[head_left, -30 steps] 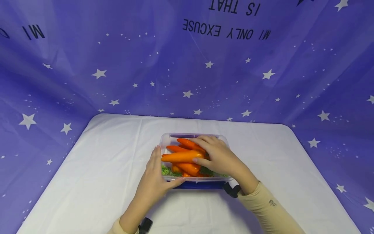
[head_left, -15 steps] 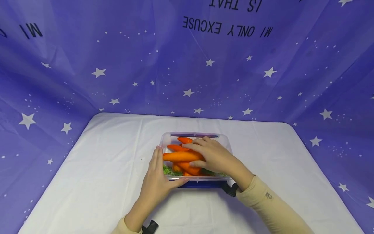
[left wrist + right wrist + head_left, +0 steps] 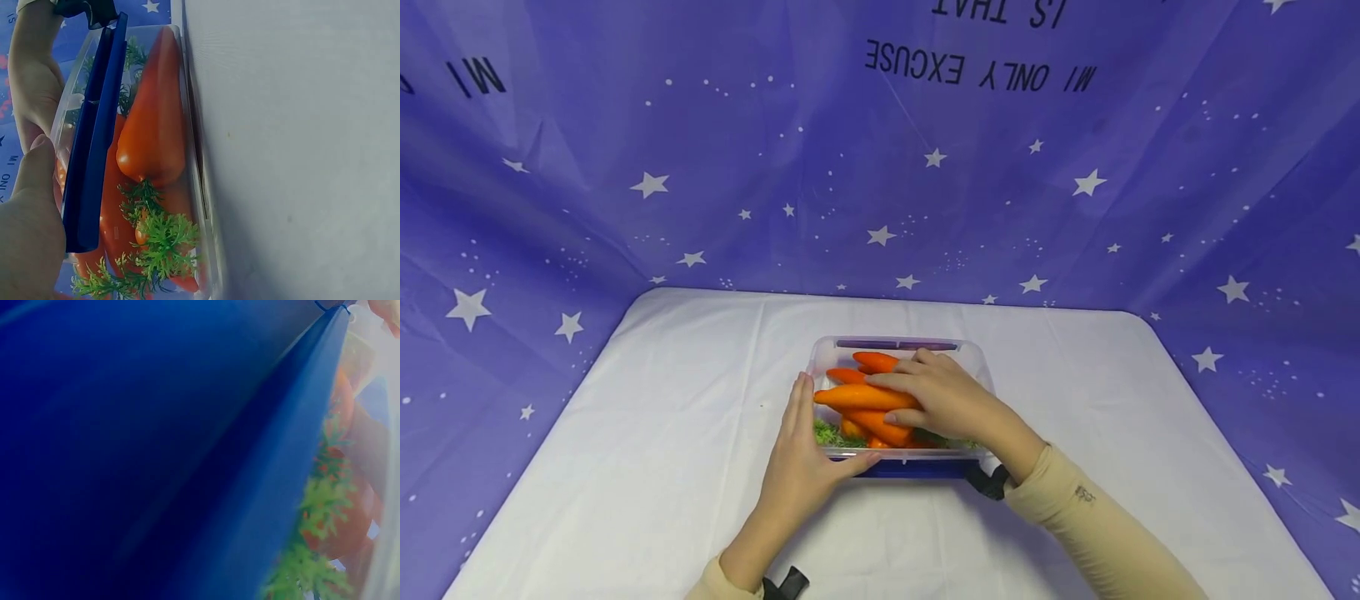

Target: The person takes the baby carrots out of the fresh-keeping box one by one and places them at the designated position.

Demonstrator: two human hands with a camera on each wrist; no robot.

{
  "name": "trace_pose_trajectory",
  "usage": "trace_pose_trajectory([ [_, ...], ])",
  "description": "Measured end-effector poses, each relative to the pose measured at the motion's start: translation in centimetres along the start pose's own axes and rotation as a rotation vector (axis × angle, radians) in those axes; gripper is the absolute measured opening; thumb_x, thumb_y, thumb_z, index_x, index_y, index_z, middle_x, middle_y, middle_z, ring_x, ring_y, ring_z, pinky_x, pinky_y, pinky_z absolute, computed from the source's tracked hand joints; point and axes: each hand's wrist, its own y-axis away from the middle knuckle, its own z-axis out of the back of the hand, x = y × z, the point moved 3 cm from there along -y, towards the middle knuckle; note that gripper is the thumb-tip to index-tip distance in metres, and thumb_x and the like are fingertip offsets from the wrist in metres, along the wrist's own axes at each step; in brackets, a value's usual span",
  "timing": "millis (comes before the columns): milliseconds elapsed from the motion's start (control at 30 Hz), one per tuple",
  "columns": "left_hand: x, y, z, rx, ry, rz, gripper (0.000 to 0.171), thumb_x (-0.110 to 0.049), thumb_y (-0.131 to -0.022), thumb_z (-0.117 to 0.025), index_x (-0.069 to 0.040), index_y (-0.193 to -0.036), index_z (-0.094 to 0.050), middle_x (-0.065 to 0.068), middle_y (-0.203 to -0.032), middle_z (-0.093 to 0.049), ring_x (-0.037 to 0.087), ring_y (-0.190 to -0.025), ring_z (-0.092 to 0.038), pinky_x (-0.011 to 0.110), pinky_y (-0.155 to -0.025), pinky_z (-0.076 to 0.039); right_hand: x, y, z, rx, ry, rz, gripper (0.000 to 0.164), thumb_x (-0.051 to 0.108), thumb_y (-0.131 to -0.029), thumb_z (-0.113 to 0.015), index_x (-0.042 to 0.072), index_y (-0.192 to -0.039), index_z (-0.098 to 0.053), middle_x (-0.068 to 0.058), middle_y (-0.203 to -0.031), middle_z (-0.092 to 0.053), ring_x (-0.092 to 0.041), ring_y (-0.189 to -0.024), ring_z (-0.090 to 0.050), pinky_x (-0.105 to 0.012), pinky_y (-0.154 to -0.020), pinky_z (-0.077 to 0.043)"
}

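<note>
A clear plastic box (image 3: 977, 358) with blue latch flaps holds several orange carrots with feathery green tops (image 3: 169, 240). My left hand (image 3: 801, 467) steadies the box's near left corner, fingers straight along the left wall and thumb on the front rim. The left wrist view shows its thumb beside a blue latch flap (image 3: 94, 144). My right hand (image 3: 951, 400) reaches in from the right and grips the topmost carrot (image 3: 857, 397), index finger on its far side and thumb on its near side. The carrot's thick end is hidden under that hand.
A white cloth (image 3: 662, 433) covers the table under the box. Behind it and at both sides hangs a purple star-printed curtain (image 3: 790, 158). Black camera straps sit at both wrists. A blue flap (image 3: 250, 506) fills much of the right wrist view.
My right hand has slid left along the top carrot, its index finger and thumb now farther toward the tip. My left hand has stayed at the box corner.
</note>
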Motion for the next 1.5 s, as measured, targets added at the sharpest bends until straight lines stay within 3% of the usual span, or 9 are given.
trace_pose_trajectory([
  [267, 0.3, 0.1, -0.3, -0.012, 0.036, -0.011, 0.135, -0.075, -0.065, -0.075, -0.010, -0.161, -0.008, 0.009, -0.167, -0.012, 0.035, -0.150, -0.026, 0.057, -0.114, -0.036, -0.3, 0.5, 0.3, 0.019, -0.060, -0.022, 0.055, 0.046, -0.096, -0.061, 0.029, -0.147, -0.050, 0.002, -0.144, -0.058, -0.024, -0.125, -0.056, -0.046, -0.104, -0.045],
  [400, 0.3, 0.1, -0.4, -0.021, 0.049, -0.006, 0.134, -0.075, -0.064, -0.076, -0.012, -0.161, -0.007, 0.008, -0.168, -0.011, 0.034, -0.150, -0.026, 0.057, -0.114, -0.035, -0.5, 1.1, 0.9, -0.002, -0.110, -0.059, 0.057, 0.046, -0.095, -0.063, 0.031, -0.148, -0.048, 0.003, -0.134, -0.062, -0.022, -0.118, -0.059, -0.046, -0.101, -0.048],
  [567, 0.3, 0.0, -0.4, -0.020, 0.057, -0.002, 0.134, -0.074, -0.064, -0.078, -0.012, -0.161, -0.008, 0.007, -0.168, -0.011, 0.034, -0.150, -0.026, 0.057, -0.115, -0.034, -1.0, 1.9, 1.6, -0.027, -0.124, -0.096, 0.058, 0.046, -0.095, -0.063, 0.032, -0.149, -0.046, 0.003, -0.131, -0.061, -0.020, -0.113, -0.059, -0.044, -0.097, -0.051],
  [767, 0.3, -0.1, -0.5, -0.014, 0.064, 0.002, 0.134, -0.071, -0.064, -0.080, -0.011, -0.161, -0.009, 0.006, -0.168, -0.010, 0.034, -0.151, -0.024, 0.057, -0.116, -0.033, -1.8, 2.7, 2.1, -0.048, -0.129, -0.192, 0.058, 0.046, -0.095, -0.063, 0.033, -0.149, -0.046, 0.006, -0.113, -0.057, -0.015, -0.092, -0.051, -0.035, -0.081, -0.048],
  [933, 0.5, 0.0, -0.5, -0.004, 0.084, 0.021, 0.135, -0.070, -0.063, -0.081, -0.013, -0.161, -0.008, 0.003, -0.168, -0.009, 0.033, -0.152, -0.023, 0.057, -0.117, -0.032, -2.3, 3.4, 2.8, -0.089, -0.167, -0.248, 0.058, 0.046, -0.095, -0.062, 0.035, -0.149, -0.044, 0.006, -0.117, -0.058, -0.015, -0.096, -0.054, -0.037, -0.082, -0.050],
  [1200, 0.5, 0.0, -0.5, -0.014, 0.098, 0.030, 0.136, -0.069, -0.061, -0.083, -0.012, -0.161, -0.009, 0.003, -0.168, -0.010, 0.031, -0.152, -0.024, 0.055, -0.118, -0.031, -3.4, 4.5, 4.1, -0.161, -0.167, -0.315, 0.059, 0.047, -0.095, -0.061, 0.035, -0.150, -0.042, 0.007, -0.091, -0.049, -0.011, -0.073, -0.046, -0.028, -0.063, -0.043],
  [1333, 0.5, 0.0, -0.5, -0.007, 0.096, 0.035, 0.136, -0.070, -0.061, -0.082, -0.014, -0.161, -0.008, 0.002, -0.168, -0.009, 0.032, -0.152, -0.023, 0.056, -0.118, -0.031, -4.3, 5.3, 4.6, -0.189, -0.193, -0.391, 0.063, 0.045, -0.095, -0.061, 0.033, -0.152, -0.039, 0.005, -0.095, -0.054, -0.013, -0.067, -0.047, -0.029, -0.058, -0.042],
  [1500, 0.5, -0.1, -0.6, -0.007, 0.097, 0.025, 0.136, -0.069, -0.061, -0.082, -0.014, -0.161, -0.008, 0.003, -0.168, -0.009, 0.033, -0.152, -0.022, 0.056, -0.118, -0.031, -5.6, 6.6, 4.9, -0.212, -0.180, -0.508, 0.063, 0.047, -0.096, -0.058, 0.030, -0.153, -0.038, -0.001, -0.116, -0.062, -0.018, -0.072, -0.053, -0.033, -0.061, -0.044],
])
